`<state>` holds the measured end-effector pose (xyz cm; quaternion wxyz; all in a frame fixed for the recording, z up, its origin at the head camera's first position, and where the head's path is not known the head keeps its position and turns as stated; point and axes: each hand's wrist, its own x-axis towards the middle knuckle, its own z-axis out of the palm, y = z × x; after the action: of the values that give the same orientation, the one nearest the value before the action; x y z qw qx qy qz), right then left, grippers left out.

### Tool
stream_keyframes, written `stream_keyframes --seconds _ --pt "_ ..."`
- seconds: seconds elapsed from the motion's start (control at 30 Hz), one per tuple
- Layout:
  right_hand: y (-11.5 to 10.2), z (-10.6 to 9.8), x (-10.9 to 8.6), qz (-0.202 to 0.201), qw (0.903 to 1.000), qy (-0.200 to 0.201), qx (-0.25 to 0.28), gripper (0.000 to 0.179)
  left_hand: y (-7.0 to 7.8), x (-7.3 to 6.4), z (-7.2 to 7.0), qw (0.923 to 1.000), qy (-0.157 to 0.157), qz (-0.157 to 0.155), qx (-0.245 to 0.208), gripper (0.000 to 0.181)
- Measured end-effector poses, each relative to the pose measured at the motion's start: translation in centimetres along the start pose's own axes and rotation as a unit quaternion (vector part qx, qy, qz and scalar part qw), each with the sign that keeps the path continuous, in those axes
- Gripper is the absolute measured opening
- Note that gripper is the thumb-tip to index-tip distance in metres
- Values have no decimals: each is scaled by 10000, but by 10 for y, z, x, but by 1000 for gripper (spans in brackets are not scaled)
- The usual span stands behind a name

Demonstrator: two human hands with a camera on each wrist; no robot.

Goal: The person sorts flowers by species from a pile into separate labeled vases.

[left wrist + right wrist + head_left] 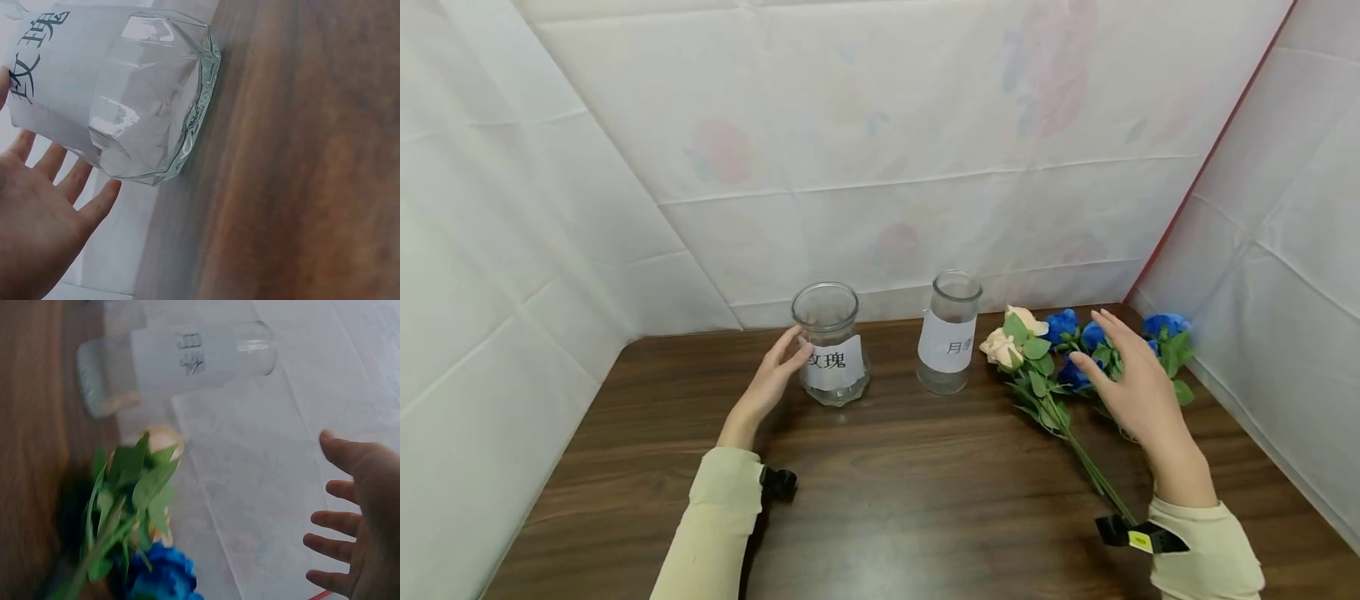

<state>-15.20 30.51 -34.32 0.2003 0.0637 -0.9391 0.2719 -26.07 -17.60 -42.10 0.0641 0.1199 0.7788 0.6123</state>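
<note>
1. Nearest, two pale green sleeves [703,525] come in over a dark wood-grain table [925,475]. A black wrist strap [1171,540] with a yellow tag crosses the right cuff; a small black device [780,484] sits at the left one.
2. The green stems [1086,462] of the cream roses slant across the tabletop toward the right cuff.
3. The right hand [1138,396] hovers above the flowers, its fingers extended and spread apart, the thumb held away from them.
4. The left hand [767,379] is at the left side of the flared glass vase, thumb in front of the paper label, fingers separated and fairly straight behind the glass. Whether the fingertips touch it, I cannot tell.
5. That flared glass vase [830,333] stands upright on the table, its white paper label [835,371] reading 玫瑰.
6. To its right and well apart, a cylindrical glass vase [955,310] also stands upright, labelled 月季.
7. Just right of that, cream roses [1002,347] lie on the table with leafy blue roses [1062,326] beside them, partly hidden by the right hand.
8. Farthest back hangs a white cloth backdrop [820,158] with faint pink prints; a red strip [1212,150] runs down its right-hand corner.
</note>
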Motion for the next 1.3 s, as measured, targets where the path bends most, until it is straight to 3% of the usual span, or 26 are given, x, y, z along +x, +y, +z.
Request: stream_keyframes --seconds 0.17,0.37,0.53,0.67,0.77,0.93,1.13,1.3 --pt "8 -11 -11 184 9989 362 230 55 0 -8 0 9995 234 93 185 65" --pt "31 -33 -28 428 9966 662 257 39 3 -13 0 9996 199 149 139 63" --pt "56 -46 -43 714 9947 561 491 35 5 -14 -2 9996 173 136 178 63" --pt "76 -44 -51 1134 9904 397 685 37 5 -15 -5 9995 164 73 249 63" --pt "91 -34 -56 1646 9801 361 1050 36 5 -16 -8 9994 136 62 301 64" --pt "115 -14 -60 2495 9522 251 1747 37 6 -15 -9 9993 82 38 353 67" --pt "133 0 -57 3045 9274 -15 2171 67 7 -12 -7 9994 40 65 329 65" --pt "139 2 -55 3458 9040 -152 2509 78 7 -11 -3 9997 -34 30 260 65"
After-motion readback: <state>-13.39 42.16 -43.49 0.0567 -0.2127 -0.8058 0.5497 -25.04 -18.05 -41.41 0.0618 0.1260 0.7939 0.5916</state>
